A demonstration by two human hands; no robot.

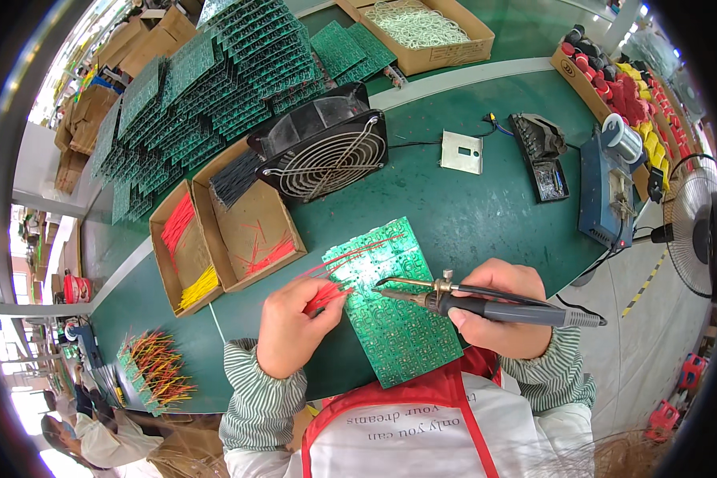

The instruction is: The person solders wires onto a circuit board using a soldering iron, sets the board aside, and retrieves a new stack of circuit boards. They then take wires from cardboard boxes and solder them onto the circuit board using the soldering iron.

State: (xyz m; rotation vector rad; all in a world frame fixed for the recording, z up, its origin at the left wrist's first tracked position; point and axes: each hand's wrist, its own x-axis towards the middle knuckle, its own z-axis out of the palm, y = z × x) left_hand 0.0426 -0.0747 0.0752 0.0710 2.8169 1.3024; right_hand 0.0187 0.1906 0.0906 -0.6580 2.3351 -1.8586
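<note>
Overhead, green worktable [486, 207], crowded factory floor beyond.

Electronics assembly workshop. Evidence: long green-topped desk [470, 215]; stacks of green printed circuit boards [207, 88]; open cardboard trays of red and yellow cut wires [185, 255]; black square extraction fan with wire grille [327, 155]; blue soldering station box [605, 191]; grey-handled soldering iron [486, 307]; further workers at neighbouring benches.
</note>
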